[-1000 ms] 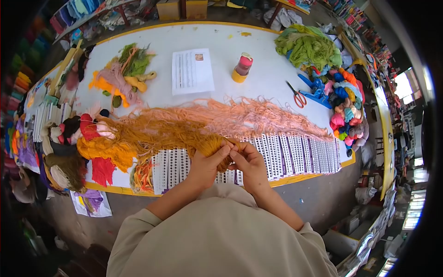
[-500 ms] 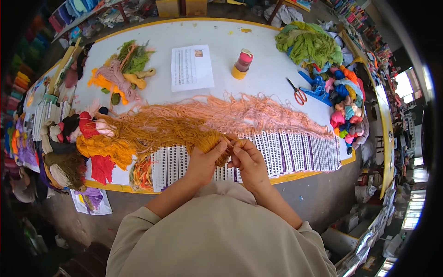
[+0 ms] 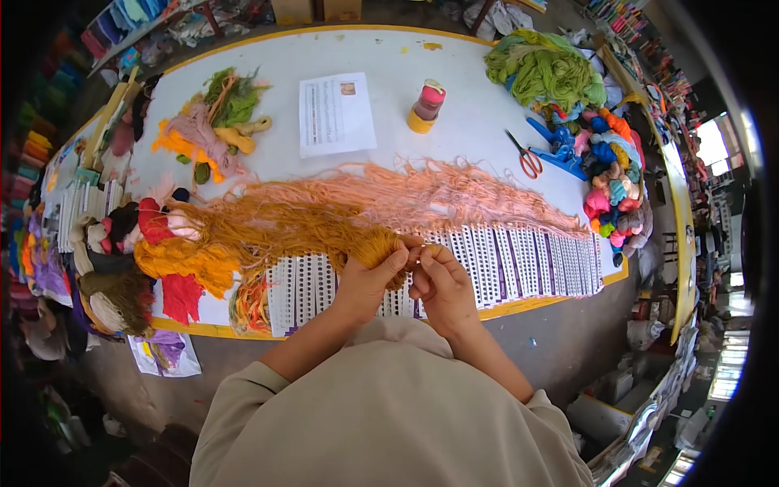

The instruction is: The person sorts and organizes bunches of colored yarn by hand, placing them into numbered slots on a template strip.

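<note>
At the near edge of the white-topped table (image 3: 398,65), grips the gathered end of the ochre yarn (image 3: 375,245) firmly in the left hand (image 3: 362,284). Compared with a second ago, has drawn the right hand (image 3: 448,292) slightly rightward, leaving a little more room between its fingertips and the left thumb, while keeping the left grip nearly unchanged. To judge by so small a shift, is busy with some fine detail at the tip of the bundle, perhaps a strand or a tie, and has not yet finished there.

Reaches both forearms forward and angles them inward, bringing the hands almost together before the body. Lays the left thumb along the near side of the bundle and curls the other left fingers round it, mostly out of sight. Bends the right fingers inward, with thumb and index tips close together beside the bundle's end; cannot tell whether a strand is caught between them.

Holds that end over the rows of printed cards (image 3: 519,261), with the remaining length trailing leftward, alongside and seemingly partly over the pink yarn (image 3: 479,195).
</note>
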Motion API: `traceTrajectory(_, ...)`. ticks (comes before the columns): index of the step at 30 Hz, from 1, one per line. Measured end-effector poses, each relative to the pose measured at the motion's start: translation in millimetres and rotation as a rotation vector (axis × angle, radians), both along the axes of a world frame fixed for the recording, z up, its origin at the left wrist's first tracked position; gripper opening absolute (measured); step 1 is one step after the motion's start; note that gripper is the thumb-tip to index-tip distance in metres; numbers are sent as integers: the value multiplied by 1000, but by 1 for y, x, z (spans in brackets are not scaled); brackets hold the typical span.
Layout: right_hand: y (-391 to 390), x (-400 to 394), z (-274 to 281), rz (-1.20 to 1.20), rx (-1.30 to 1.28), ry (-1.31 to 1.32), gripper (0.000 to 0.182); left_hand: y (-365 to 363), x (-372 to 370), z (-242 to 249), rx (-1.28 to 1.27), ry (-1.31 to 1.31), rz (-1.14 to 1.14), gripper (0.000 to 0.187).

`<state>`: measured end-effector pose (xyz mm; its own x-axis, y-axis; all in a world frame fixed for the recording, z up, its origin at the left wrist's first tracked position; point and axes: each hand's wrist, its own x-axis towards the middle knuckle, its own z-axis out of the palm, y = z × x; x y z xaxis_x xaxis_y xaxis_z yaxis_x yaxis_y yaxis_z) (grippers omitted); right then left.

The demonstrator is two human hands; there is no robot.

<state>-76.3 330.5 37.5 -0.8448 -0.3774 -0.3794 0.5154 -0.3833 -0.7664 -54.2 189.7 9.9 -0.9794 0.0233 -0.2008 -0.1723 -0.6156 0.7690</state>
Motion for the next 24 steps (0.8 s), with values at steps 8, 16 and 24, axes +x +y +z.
traceTrajectory(8, 14, -14, -5, 277, 364, 215, 10, -31, -11, 1, -221, -189, -17, 27)
traceTrajectory(16, 151, -93, -104, -380, -162, 42, 17, -176, 7, -65, 432, -275, 16, 14)
traceTrajectory(24, 457, -156, -155, -776, 836, -66, 10, -411, 90, -123, 348, -460, 1025, 18)
